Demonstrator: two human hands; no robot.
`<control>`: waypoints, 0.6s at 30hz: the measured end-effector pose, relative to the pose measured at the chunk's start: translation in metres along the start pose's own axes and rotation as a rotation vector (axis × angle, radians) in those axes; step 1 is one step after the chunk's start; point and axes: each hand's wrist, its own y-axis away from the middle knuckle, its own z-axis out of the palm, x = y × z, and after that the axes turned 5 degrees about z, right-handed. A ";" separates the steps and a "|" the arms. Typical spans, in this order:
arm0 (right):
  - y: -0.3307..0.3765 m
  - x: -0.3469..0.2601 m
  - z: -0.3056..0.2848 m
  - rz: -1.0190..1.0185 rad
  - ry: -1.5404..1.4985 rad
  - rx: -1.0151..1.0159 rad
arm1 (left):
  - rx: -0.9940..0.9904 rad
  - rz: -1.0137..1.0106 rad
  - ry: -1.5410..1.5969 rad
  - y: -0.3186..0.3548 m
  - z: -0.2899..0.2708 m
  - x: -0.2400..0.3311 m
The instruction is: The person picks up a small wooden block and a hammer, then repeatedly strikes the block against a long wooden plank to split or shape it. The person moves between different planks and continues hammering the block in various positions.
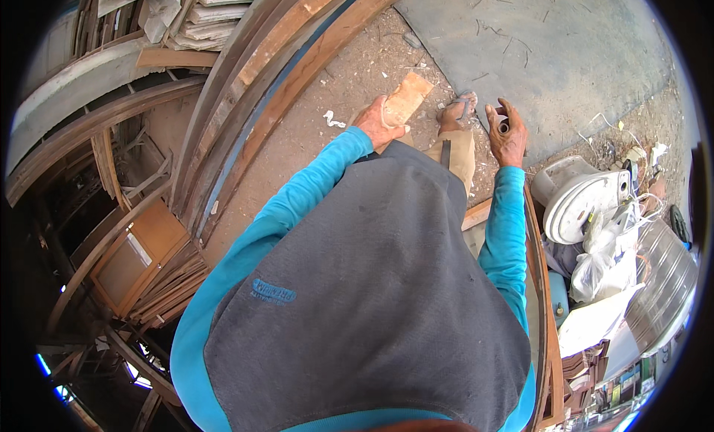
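My left hand [377, 124] is closed on the near end of a short, flat piece of wood [408, 97], light orange-brown, which points away to the upper right. My right hand [508, 140] is curled, thumb and fingers bent round a small brownish tube-like thing [503, 126] with a dark hole in its end. Its exact kind does not show. Between the two hands lie my bare foot [459, 108] and a tan trouser leg [454, 153]. The hands are apart, and the wood does not touch the right hand.
Long wooden planks [279, 90] run along the left, with stacked boards [216, 15] beyond. A grey sheet [554, 68] covers the far right ground. To my right stand a dirty white plastic tub [576, 198], plastic bags [595, 261] and a clear ribbed container [662, 283].
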 end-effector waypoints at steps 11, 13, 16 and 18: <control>-0.111 0.014 0.072 0.405 -0.847 0.100 | 0.097 0.438 0.248 -0.196 0.124 0.088; -0.111 0.053 0.117 0.514 -0.949 0.223 | -0.090 0.613 0.115 -0.225 0.118 0.047; -0.110 0.084 0.187 0.730 -1.130 0.475 | -0.422 0.436 0.114 -0.270 0.108 -0.035; -0.103 0.114 0.242 0.708 -1.041 0.466 | -0.537 0.121 0.102 -0.305 0.109 -0.112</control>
